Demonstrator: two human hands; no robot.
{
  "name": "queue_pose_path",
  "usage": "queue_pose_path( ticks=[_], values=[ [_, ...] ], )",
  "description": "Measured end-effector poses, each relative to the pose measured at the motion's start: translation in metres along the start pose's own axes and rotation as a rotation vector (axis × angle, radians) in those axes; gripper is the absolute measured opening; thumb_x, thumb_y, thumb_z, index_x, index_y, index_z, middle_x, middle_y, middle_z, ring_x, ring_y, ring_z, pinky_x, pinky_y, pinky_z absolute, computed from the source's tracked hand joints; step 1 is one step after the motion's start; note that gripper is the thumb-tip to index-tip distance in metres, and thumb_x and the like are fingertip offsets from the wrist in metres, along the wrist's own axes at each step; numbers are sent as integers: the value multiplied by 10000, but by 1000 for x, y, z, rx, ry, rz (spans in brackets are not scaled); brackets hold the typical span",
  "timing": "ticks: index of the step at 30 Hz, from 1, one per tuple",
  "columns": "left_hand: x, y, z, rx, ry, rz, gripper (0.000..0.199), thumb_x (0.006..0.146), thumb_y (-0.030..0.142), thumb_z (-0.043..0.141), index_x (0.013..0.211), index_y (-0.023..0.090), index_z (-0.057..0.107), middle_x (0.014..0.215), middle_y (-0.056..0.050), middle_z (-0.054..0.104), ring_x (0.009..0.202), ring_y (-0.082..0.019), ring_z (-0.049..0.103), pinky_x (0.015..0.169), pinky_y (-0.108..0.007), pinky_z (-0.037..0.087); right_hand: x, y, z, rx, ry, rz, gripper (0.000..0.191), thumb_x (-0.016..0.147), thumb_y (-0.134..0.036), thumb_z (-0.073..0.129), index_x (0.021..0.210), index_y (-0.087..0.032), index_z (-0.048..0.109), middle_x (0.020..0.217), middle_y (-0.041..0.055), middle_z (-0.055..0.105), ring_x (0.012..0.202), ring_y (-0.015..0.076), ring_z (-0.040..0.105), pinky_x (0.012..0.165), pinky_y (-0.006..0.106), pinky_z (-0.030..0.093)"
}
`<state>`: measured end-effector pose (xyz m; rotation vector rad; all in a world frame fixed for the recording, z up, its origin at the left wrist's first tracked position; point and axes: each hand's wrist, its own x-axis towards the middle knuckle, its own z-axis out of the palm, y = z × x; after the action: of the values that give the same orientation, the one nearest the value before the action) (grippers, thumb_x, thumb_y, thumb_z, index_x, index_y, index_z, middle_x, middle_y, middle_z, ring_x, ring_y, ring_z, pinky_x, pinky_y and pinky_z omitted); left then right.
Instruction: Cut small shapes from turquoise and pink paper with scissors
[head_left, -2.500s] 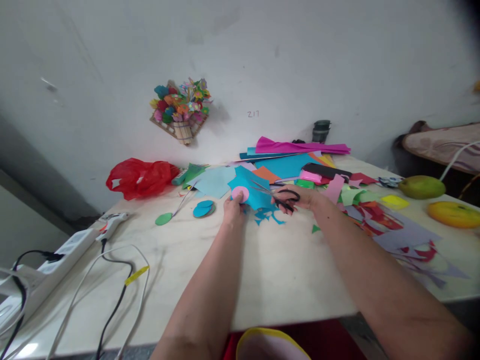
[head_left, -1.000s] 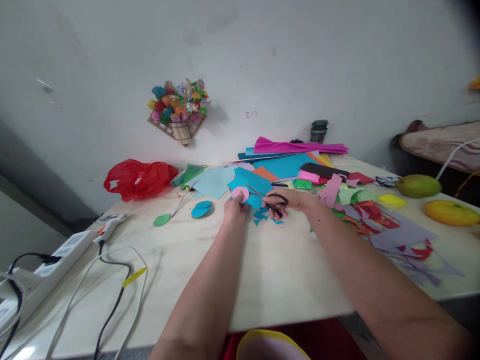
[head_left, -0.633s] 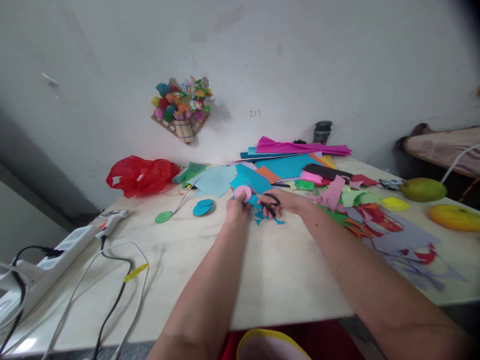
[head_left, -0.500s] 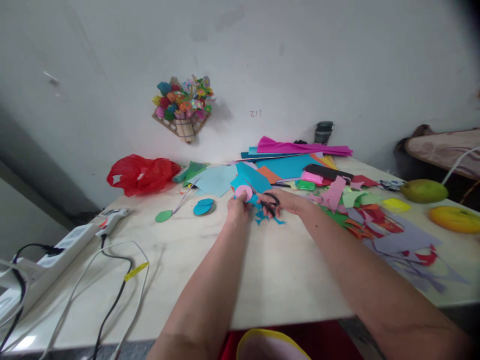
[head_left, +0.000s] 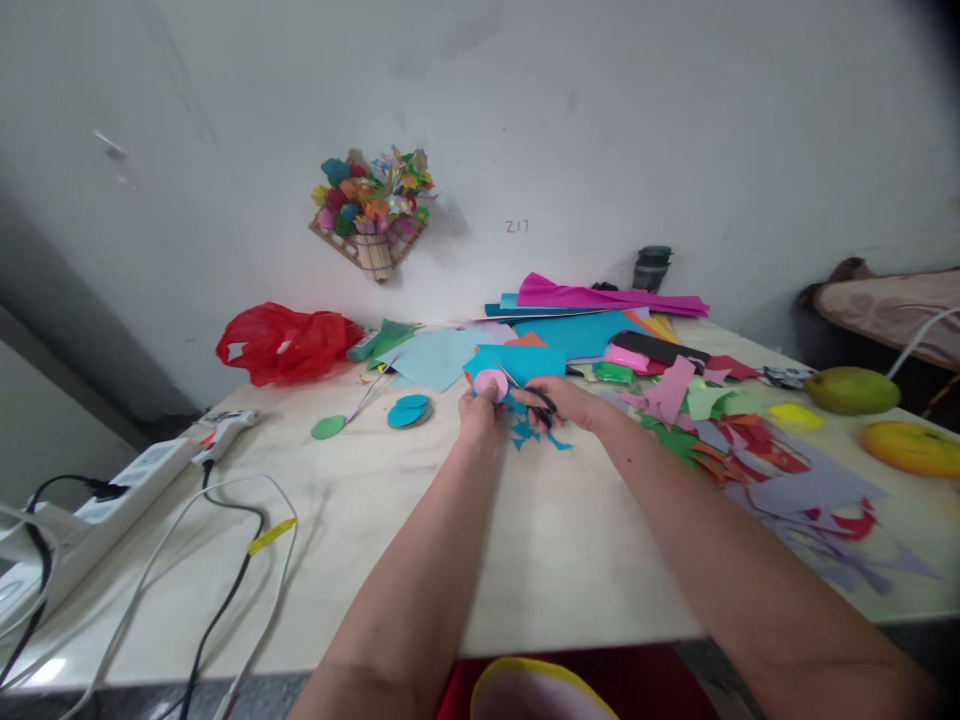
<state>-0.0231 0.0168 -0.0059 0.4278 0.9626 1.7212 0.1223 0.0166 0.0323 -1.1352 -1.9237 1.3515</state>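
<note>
Pink circle [head_left: 487,379], one, at clock centre: pinched against blue paper [head_left: 541,361] by left hand [head_left: 478,415]. Blue paper extends towards two o'clock. Scissors [head_left: 541,402], one pair: gripped by right hand [head_left: 564,401], four o'clock. Blue scraps [head_left: 523,431]: five o'clock.

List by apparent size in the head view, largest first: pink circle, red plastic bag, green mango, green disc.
1. Red plastic bag
2. Green mango
Smallest, too close to rank: pink circle and green disc; the left hand partly covers the pink circle.
</note>
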Motion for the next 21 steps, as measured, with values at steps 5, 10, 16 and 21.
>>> queue_pose_path(
  ticks=[5,10,16,21],
  values=[
    [-1,1,0,22,5,25,145,734,121,720,825,165,615,694,-22,649,573,-129,594,530,-227,476,1,1,3,19,24,-6,343,830,-460,697,729,-171,542,574,28,652,414,104,576,313,181,298],
    [-2,-1,-1,27,-14,36,151,726,169,744,803,159,615,669,-18,626,536,-113,570,501,-214,445,-3,1,3,93,-7,-2,387,828,-540,675,805,-162,598,596,43,657,449,116,591,318,180,318],
    [-5,-1,-1,41,8,21,98,763,165,699,823,153,623,681,-11,627,529,-100,575,503,-202,448,-7,-6,5,122,-18,48,432,821,-582,670,864,-155,617,558,42,640,422,113,566,305,180,308],
    [-7,2,1,-22,51,8,79,787,128,686,813,151,615,680,-5,623,509,-93,571,491,-196,454,-4,-5,9,115,-1,31,357,813,-491,698,798,-149,595,533,22,628,404,105,564,291,169,285]
  ],
)
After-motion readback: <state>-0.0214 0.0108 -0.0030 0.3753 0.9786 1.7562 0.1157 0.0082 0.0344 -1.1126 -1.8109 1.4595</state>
